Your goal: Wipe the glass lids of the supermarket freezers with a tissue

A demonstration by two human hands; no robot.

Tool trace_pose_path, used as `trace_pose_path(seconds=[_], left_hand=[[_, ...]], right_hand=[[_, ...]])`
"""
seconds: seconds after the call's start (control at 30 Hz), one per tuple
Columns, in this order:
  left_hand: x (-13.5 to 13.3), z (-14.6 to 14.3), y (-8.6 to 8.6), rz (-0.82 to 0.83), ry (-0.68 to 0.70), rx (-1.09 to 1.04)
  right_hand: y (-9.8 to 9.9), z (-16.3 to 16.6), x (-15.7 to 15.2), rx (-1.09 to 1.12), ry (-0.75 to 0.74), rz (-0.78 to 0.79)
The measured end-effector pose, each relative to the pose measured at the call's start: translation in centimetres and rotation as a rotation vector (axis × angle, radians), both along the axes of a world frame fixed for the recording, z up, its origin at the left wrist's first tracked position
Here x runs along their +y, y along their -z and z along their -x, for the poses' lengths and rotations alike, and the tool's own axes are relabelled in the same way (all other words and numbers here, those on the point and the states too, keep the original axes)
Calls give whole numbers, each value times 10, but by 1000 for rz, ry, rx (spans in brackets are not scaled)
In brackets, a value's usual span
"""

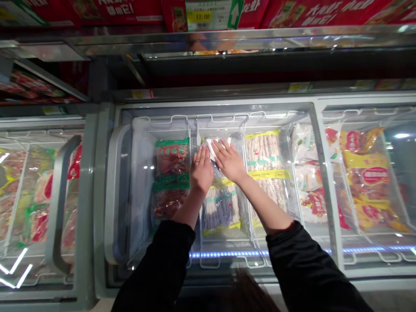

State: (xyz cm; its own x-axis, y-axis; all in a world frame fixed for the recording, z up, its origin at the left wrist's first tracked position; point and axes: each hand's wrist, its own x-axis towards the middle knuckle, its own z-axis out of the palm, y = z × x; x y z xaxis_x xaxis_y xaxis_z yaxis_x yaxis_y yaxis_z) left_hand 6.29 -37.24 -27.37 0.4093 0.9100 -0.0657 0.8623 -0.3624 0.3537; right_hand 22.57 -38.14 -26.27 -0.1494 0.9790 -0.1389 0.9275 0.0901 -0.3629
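Observation:
My right hand (230, 162) lies flat over a white cloth or tissue (210, 148), its fingers stretched out and slightly spread. The cloth is pressed against the clear glass lid (224, 255) of a chest freezer and shows around my fingertips. Close to its left side, my left hand (201, 169) rests on the glass with fingers extended and a ring on one of them. Whether my left fingertips touch the cloth, I cannot tell. Beneath the glass, packs with yellow edges (222, 206) sit in a wire basket, partly hidden by my hands and forearms.
A grey curved handle (116, 195) runs along the lid's left side. Under the glass are green-edged packs (172, 158), pale stick-like packs (263, 151) and yellow bags (367, 169). Another freezer (89, 208) adjoins on the left. A metal shelf edge (260, 37) with red boxes (120, 11) overhangs the back.

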Motion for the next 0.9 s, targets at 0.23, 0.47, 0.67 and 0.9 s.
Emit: trace_pose_path(seconds=[0.23,0.47,0.67,0.9], left_hand=[[-2,1,-2,-19,-7,-63],[-1,-1,-2,-25,-22,-62],[0,0,0,-6,-22,-50],[0,0,-3,-11,-8,-10]], right_hand=[[9,-57,-12,-17,100,-16],[13,-11,72,17,144,-46],[-3,-35,31,28,-232,7],[12,-34,89,-34,174,-9]])
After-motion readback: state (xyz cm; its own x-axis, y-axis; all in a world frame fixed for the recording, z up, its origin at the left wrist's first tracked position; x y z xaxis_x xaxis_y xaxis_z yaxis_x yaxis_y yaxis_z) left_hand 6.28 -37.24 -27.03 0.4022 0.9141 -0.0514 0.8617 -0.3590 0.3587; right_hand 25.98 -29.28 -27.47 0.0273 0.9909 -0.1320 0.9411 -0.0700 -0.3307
